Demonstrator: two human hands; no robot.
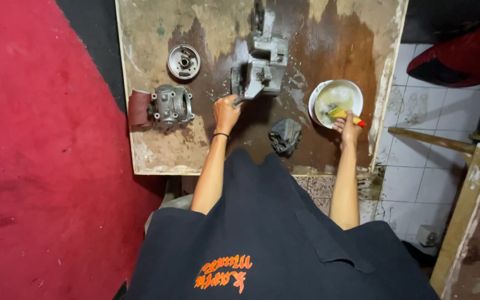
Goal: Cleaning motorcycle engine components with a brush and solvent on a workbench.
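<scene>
My left hand (226,113) grips the lower end of a large grey metal engine part (262,64) that lies on a wet, stained wooden board (156,150). My right hand (348,128) holds a yellow and red brush (343,114) with its head dipped in a white bowl (356,91) of cloudy liquid at the board's right side. A black band circles my left wrist.
A round metal cover (184,61) and a grey cylinder-shaped casting (171,104) lie at the board's left, beside a dark red rag (138,109). A crumpled black rag (285,136) sits between my hands. Red carpet (40,166) spreads left; white tiles (418,144) and wooden planks (462,222) lie right.
</scene>
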